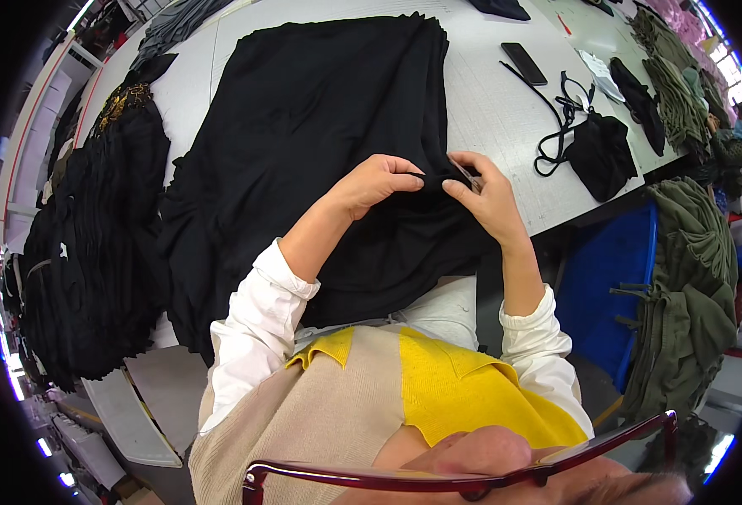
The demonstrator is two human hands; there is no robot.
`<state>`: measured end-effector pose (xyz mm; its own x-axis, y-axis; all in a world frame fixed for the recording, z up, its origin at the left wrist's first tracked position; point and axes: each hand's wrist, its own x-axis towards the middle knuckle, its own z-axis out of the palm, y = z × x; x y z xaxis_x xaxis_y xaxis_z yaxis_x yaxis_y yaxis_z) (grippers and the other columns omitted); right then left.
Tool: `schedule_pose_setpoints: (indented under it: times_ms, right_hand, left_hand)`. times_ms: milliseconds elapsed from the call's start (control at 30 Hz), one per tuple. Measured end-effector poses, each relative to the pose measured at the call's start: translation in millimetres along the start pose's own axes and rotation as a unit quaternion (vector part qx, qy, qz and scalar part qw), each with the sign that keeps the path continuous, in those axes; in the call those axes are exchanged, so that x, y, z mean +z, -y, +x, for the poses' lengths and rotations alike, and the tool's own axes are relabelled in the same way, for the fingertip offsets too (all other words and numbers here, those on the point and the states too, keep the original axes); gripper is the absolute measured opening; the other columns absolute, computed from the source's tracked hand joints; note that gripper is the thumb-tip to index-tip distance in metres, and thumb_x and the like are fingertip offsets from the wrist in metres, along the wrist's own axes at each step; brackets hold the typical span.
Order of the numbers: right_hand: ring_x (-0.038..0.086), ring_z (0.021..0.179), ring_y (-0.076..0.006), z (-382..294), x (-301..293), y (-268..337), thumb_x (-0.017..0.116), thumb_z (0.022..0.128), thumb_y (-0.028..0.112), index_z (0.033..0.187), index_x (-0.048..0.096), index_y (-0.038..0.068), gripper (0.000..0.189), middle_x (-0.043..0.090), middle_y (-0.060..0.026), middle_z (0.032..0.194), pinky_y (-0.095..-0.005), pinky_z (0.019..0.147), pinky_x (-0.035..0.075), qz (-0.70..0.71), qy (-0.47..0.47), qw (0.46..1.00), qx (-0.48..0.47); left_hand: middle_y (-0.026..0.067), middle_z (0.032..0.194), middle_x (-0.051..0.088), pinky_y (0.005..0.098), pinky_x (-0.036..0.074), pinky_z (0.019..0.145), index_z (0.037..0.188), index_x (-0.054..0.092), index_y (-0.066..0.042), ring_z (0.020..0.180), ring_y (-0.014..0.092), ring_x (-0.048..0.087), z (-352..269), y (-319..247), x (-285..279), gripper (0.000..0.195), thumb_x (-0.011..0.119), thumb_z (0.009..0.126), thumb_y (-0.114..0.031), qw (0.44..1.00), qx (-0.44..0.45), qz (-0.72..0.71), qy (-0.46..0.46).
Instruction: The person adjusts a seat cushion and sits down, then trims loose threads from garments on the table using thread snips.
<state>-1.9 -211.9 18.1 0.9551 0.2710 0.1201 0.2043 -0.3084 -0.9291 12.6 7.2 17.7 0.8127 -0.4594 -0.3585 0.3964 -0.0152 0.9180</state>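
A large stack of black fabric pieces (320, 95) lies on the white table and hangs over its near edge. Near its right side, my left hand (380, 183) pinches a fold of the black cloth between thumb and fingers. My right hand (481, 189) is just to the right, its thumb and fingers at the same cloth. A small metal tool (465, 172), perhaps thread snips, lies within the right hand; its working end is partly hidden by the cloth and fingers.
Dark garments (93, 252) are heaped at the left. A black phone (524, 64) and a black garment with cords (601, 154) lie on the table (484, 107) at the right. Olive garments (680, 297) hang over a blue plastic bin (611, 271). A person (734, 148) is at the far right.
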Motion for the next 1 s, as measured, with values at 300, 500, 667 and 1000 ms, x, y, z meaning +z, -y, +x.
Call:
schedule_pose_setpoints:
  times_ms: [300, 500, 667, 1000]
  right_hand:
    - [0.059, 0.079, -0.0125, 1, 13, 1, 0.071, 0.08, 0.014, 0.092, 0.065, 0.002, 0.018, 0.063, -0.0052, 0.086, -0.0246, 0.07, 0.046, -0.072, -0.031, 0.995, -0.061]
    - [0.05, 0.067, -0.0048, 5, -33, -31, 0.064, 0.091, 0.023, 0.086, 0.063, 0.002, 0.022, 0.057, 0.0016, 0.075, -0.021, 0.062, 0.041, 0.095, -0.272, 0.956, 0.054]
    - [0.055, 0.075, -0.0089, -7, -30, -8, 0.068, 0.084, 0.013, 0.092, 0.066, 0.0, 0.015, 0.062, -0.0016, 0.08, -0.0231, 0.069, 0.043, -0.087, -0.172, 0.981, -0.03]
    - [0.053, 0.072, -0.0074, 2, -8, -12, 0.067, 0.087, 0.016, 0.086, 0.063, 0.001, 0.016, 0.059, 0.0009, 0.076, -0.0242, 0.067, 0.044, 0.128, -0.157, 0.978, 0.055]
  left_hand:
    - [0.0025, 0.091, 0.066, 0.0243, 0.039, 0.086, 0.096, 0.069, -0.004, 0.091, 0.01, 0.056, 5, 3, 5, 0.018, 0.068, 0.081, -0.015, 0.999, -0.024, 0.007, -0.04]
    - [0.0031, 0.093, 0.066, 0.0245, 0.038, 0.088, 0.095, 0.069, -0.004, 0.093, 0.011, 0.056, -1, -3, 3, 0.019, 0.068, 0.081, -0.016, 0.998, -0.03, 0.004, -0.048]
    - [0.0016, 0.092, 0.066, 0.0251, 0.036, 0.09, 0.096, 0.069, -0.005, 0.095, 0.01, 0.055, 0, -4, 5, 0.018, 0.068, 0.081, -0.017, 0.998, -0.035, 0.01, -0.046]
    - [0.0042, 0.095, 0.066, 0.025, 0.038, 0.087, 0.094, 0.07, -0.005, 0.095, 0.011, 0.055, 2, 1, 3, 0.021, 0.068, 0.079, -0.019, 0.997, -0.044, 0.008, -0.064]
